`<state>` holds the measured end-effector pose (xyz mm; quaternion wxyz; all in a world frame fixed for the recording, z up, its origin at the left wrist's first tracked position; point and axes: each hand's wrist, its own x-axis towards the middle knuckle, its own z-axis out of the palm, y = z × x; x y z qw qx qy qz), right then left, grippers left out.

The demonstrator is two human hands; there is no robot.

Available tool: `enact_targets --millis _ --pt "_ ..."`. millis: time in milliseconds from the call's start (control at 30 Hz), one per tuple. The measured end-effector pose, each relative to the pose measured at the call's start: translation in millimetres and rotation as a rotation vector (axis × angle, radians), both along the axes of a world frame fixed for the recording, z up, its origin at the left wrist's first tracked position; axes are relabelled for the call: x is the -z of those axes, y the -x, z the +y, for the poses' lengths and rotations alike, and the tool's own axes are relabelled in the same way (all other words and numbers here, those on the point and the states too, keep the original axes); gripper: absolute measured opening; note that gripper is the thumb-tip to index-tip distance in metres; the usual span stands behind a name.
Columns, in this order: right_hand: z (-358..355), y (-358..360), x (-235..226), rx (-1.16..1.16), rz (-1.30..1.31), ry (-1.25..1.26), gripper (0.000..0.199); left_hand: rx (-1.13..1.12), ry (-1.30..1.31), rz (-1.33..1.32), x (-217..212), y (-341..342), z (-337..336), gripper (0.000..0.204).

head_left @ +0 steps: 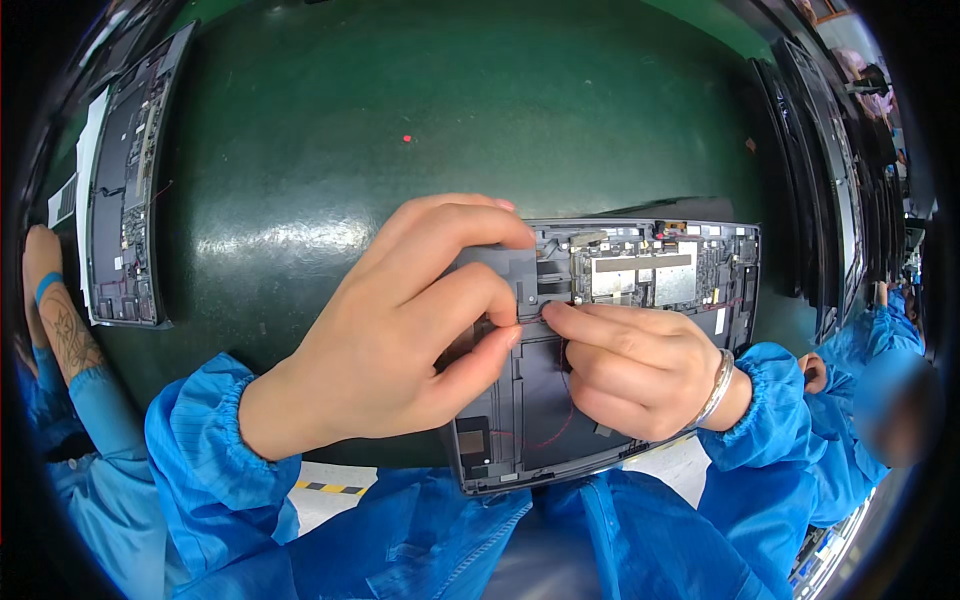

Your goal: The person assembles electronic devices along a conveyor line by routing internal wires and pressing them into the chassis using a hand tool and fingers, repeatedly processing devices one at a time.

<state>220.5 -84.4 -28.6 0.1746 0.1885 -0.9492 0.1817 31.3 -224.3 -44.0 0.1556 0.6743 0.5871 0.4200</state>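
Note:
An opened laptop base, dark grey with its circuit board exposed, lies at the table's near edge under both my hands. A thin red-and-black wire loops across its lower bay. Thumb and forefinger of my left hand pinch this wire beside the board's left end, while the other fingers rest near the base's upper left. Close to it, my right hand is closed, its fingertips on the wire too. The fingers hide part of the wire's run.
A green table extends ahead, with a small red bit on it. Another opened laptop base stands at the left by a co-worker's tattooed forearm. Several dark laptop parts are stacked at right, with another person nearby.

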Motion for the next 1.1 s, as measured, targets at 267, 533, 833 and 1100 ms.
enact_targets --millis 267,533,833,1100 --pt "-3 4 0 -0.013 0.018 -0.017 0.017 0.005 -0.007 -0.018 2 -2 1 0.019" --pt "0 0 -1 0.012 -0.007 0.008 0.015 -0.006 -0.006 -0.032 5 -3 -1 0.018" --pt "-5 7 -10 -0.025 -0.079 -0.110 0.017 0.017 -0.012 -0.045 6 2 -3 0.019" --pt "-11 16 -7 -0.022 -0.006 -0.113 0.016 0.095 0.005 -0.056 3 14 -5 0.017"
